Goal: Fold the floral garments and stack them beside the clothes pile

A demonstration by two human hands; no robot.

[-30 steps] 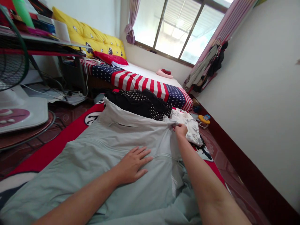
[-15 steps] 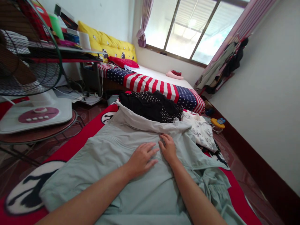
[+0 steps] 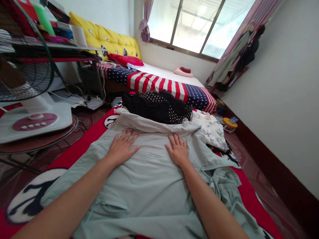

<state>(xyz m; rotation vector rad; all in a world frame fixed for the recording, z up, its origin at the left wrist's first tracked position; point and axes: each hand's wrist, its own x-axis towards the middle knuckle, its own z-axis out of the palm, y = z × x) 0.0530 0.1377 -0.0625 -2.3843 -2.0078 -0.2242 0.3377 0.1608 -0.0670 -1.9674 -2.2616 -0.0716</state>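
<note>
A pale grey-green garment (image 3: 149,186) lies spread out on a red mat (image 3: 82,146) on the floor in front of me. My left hand (image 3: 122,147) rests flat on its upper left part, fingers spread. My right hand (image 3: 178,151) lies flat on the upper right part, fingers stretched towards the collar. Neither hand holds anything. Just beyond the garment sits a black polka-dot piece of clothing (image 3: 157,106), and to its right a white patterned one (image 3: 211,131).
A fan base (image 3: 35,121) and fan cage (image 3: 22,69) stand on the left beside a cluttered desk (image 3: 57,46). A bed with a flag-pattern cover (image 3: 159,84) is behind the clothes. The wall (image 3: 281,99) runs along the right, with a small yellow toy (image 3: 229,122) near it.
My right hand let go of the garment's right edge and came onto the cloth. Both hands then slid apart, left hand up and leftward, and now lie flat near the collar.
</note>
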